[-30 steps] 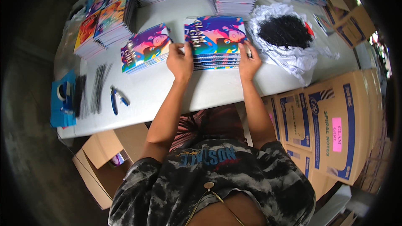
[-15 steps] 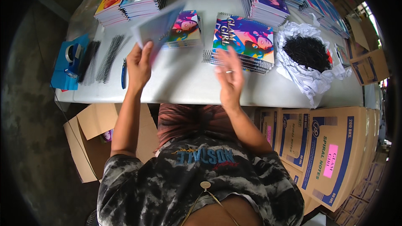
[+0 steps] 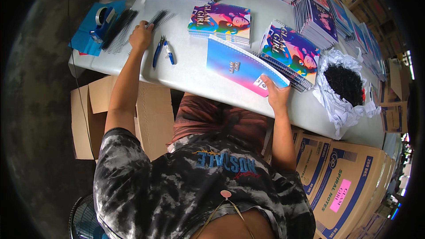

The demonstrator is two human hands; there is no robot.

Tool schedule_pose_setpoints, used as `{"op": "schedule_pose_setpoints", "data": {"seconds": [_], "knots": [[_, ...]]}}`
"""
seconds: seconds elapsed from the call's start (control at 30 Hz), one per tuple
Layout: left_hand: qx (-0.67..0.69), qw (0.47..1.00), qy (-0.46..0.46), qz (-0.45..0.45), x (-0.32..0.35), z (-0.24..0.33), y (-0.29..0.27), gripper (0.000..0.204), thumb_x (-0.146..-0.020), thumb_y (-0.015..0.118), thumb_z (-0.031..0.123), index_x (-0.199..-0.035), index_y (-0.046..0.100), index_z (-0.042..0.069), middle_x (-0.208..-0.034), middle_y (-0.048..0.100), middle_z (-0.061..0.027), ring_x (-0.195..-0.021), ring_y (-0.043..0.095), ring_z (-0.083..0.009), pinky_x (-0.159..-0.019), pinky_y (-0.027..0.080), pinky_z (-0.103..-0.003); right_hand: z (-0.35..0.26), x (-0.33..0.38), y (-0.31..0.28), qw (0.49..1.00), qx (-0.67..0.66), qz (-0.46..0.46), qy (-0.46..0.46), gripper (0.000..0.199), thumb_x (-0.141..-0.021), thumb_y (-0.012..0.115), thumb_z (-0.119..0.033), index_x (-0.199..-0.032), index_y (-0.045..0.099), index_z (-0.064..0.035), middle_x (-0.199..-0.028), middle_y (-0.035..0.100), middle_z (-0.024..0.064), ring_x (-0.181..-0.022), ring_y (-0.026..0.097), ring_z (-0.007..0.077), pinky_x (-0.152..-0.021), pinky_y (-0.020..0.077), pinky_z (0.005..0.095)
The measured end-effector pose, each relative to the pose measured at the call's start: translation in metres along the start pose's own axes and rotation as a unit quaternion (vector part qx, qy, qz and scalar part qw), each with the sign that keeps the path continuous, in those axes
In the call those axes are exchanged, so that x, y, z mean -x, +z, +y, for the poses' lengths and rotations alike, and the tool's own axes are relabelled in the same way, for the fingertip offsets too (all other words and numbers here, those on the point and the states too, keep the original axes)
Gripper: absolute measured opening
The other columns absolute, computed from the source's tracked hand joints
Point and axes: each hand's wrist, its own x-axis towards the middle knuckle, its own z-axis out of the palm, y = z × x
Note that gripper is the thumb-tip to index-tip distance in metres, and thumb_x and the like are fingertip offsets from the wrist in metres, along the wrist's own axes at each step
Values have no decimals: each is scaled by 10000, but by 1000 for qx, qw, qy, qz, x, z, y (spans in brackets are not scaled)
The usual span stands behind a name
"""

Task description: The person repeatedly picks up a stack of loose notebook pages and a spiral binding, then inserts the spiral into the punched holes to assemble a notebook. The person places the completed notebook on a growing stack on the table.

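Observation:
My right hand (image 3: 278, 94) grips the corner of an unbound notebook (image 3: 230, 57) with a blue-to-pink back cover and a row of holes along its far edge. The notebook is tilted over the table's front, between two stacks. At the left, my left hand (image 3: 140, 36) has its fingers closed on a dark spiral binding coil (image 3: 158, 17) among other coils (image 3: 118, 35) lying on the table. Behind the held notebook is a stack of colourful notebooks (image 3: 221, 17). Right of it, a stack of spiral-bound notebooks (image 3: 290, 51) partly hides behind its corner.
Blue-handled cutters (image 3: 158, 52) and a blue-and-white pen-like tool (image 3: 168, 52) lie near the left hand. A tape dispenser (image 3: 102, 22) rests on a blue sheet. Crumpled white paper (image 3: 330, 108) holds black coil scraps (image 3: 343, 84). Notebook stacks (image 3: 316, 20) line the back; cartons (image 3: 347, 181) stand below.
The notebook has passed from my left hand to my right and swung lower. My left hand has reached left to the coils. The view has turned, shifting the table contents.

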Motion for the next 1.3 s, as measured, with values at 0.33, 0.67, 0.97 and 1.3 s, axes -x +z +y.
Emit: {"op": "schedule_pose_setpoints", "data": {"seconds": [0.33,0.67,0.97,1.3], "knots": [[412,895,151,-83,19,42,-71,290,-827,438,122,-1066,530,-14,-894,601,-98,-724,530,-133,-662,443,-259,-13,0,-7,998,-16,-64,-8,273,-799,651,-21,-1065,610,23,-939,644,39,-821,561,71,-742,461,216],[444,792,198,-369,114,112,-104,263,-936,465,313,-905,520,58,-810,489,5,-714,408,-92,-677,378,-223,-6,-4,-7,1000,-16,-17,-8,230,-776,658,13,-1004,630,15,-883,646,31,-765,573,72,-696,470,215],[299,827,276,-387,127,118,-94,702,-888,460,481,-1369,262,9,-1133,537,-282,-1017,565,-321,-868,419,-333,8,1,-9,998,-36,-45,32,198,-778,668,-12,-972,636,10,-857,648,32,-760,577,78,-701,473,229],[410,823,185,-348,96,121,-88,499,-916,424,472,-758,572,23,-641,493,-32,-640,448,-96,-590,382,-227,11,1,-12,998,25,-55,-5,214,-803,638,-10,-1016,638,17,-822,660,42,-735,579,71,-681,474,218]]}}
